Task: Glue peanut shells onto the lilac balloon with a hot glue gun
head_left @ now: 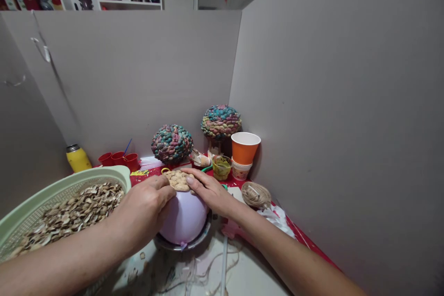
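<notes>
The balloon [185, 222] is seated in the bowl [201, 242], below and between the two hands, with its knot directed toward the person. A beige patch [177, 180] of shell pieces lies on its crown, between the fingers of both hands.

The right hand [208, 189] is laid over the right edge of the patch, its fingers extended and its thumb resting on the pieces; nothing is seen to be gripped. The left hand [147, 208] is bent at the left edge of the patch, with fingers drawn together. Whether a piece is pinched there cannot be told, as the fingertips are partly hidden.

The step in hand is judged to be the placing and pressing of pieces onto the balloon. Only the crown is seen to be covered; the lilac side facing the person is bare. For the next move, light, even pressure is called for, with the balloon steadied by the right hand while the patch edge is set by the left.

Loose shells [93, 206] are held in the basket [125, 173], left of the left hand. Twine [255, 194] is placed to the right of the right hand. Beyond both hands, two knobbly balls, one blue-pink [172, 143] and one multicoloured [221, 122], are set near the partition [138, 78].
</notes>
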Tool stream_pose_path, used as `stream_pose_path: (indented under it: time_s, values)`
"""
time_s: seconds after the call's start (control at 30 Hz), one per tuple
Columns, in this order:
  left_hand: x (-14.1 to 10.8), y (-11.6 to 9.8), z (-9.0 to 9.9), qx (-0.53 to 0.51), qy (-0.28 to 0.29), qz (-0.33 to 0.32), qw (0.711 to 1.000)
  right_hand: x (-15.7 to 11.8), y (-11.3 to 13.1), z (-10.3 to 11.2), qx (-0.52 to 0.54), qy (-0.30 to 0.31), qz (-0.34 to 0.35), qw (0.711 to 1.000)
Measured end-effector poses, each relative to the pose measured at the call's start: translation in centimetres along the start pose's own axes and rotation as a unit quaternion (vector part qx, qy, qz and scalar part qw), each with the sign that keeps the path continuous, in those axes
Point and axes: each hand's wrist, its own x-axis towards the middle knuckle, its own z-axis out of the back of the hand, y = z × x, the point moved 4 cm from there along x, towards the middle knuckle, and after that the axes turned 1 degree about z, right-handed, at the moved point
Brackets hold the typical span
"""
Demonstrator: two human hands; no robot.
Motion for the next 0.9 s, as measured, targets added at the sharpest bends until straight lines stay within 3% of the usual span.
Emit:
stream_pose_path:
  time_s: [0.2, 0.37, 0.47, 0.7, 0.9]
  values:
    - [-0.3, 0.0, 1.5, -0.111, -0.013, 0.016, 0.994, -0.1, 0.2, 0.0, 0.0, 0.006, -0.005, 1.0]
    - [-0.7, 1.4, 3.3, -0.171, -0.098, 0.096, 0.976, -0.1, 0.0, -0.1, 0.001, 0.005, -0.004, 1.0]
    - [-0.6, 3.0, 3.3, -0.181, -0.126, 0.149, 0.964, -0.2, -0.1, 0.0, 0.003, 0.004, -0.004, 1.0]
    - [0.5, 5.5, -0.6, -0.336, 0.022, 0.235, 0.912, -0.4, -0.2, 0.1, -0.009, -0.004, 0.006, 1.0]
    - [0.5, 5.3, -2.7, -0.387, 0.06, 0.265, 0.881, -0.6, -0.3, 0.4, -0.036, -0.039, 0.036, 0.998]
